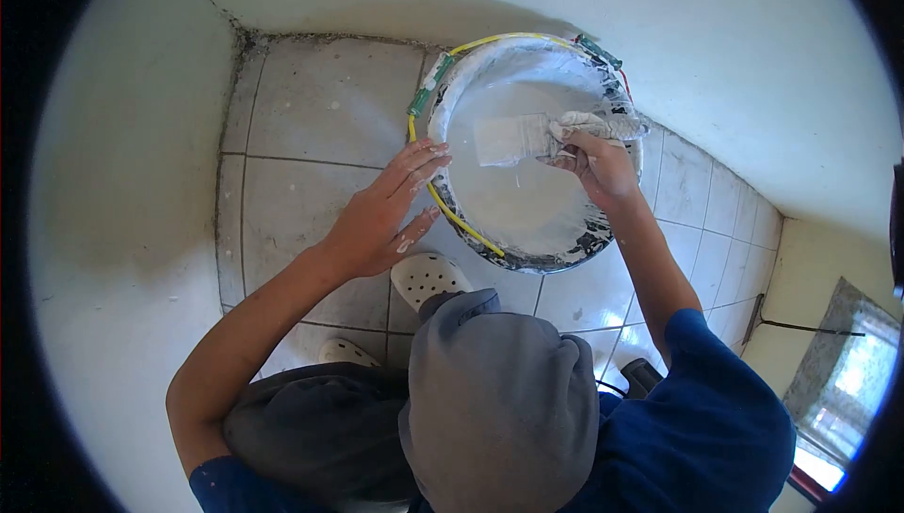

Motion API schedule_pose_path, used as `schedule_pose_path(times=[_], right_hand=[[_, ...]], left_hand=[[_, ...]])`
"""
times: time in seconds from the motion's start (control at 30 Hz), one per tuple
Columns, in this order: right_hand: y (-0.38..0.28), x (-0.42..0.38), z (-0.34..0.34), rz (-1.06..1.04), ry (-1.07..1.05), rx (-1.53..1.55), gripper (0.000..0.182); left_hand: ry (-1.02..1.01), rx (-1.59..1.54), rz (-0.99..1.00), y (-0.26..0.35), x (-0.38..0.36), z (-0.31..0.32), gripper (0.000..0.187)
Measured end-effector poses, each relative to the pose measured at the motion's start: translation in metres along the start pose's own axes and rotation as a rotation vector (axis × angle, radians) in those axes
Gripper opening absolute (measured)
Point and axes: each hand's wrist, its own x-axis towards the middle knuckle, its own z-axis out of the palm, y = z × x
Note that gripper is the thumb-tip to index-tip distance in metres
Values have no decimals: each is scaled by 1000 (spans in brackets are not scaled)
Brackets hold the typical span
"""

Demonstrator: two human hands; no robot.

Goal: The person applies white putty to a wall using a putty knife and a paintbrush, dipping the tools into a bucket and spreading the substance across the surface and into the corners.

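A wide paintbrush (pixel 513 140), its bristles and ferrule coated white, is held level over the bucket by my right hand (pixel 601 162). My right fingers are closed around the paint-smeared handle. Below the brush, white paint (pixel 523 197) covers the inside of a round dark bucket (pixel 601 235) with a splattered rim. My left hand (pixel 391 207) lies against the bucket's left rim, fingers stretched out and thumb apart, flecked with paint. A yellow tube handle (pixel 461 221) curves along that rim beside my left hand.
Green grips (pixel 430 86) sit on the handle at the rim. The bucket stands on a tiled floor (pixel 320 98) near a pale wall (pixel 744 42). A cream clog (pixel 428 277) is close to the bucket's front. A window (pixel 852 372) shows at the right.
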Motion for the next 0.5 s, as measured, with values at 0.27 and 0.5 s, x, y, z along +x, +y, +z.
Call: schedule_pose_path(times=[0.27, 0.5], right_hand=[[9, -19, -22, -236, -38, 108, 30], [-16, -32, 4, -336, -120, 259, 31]], left_hand=[[101, -63, 88, -11, -7, -2, 48], [205, 181, -132, -51, -40, -31, 44]])
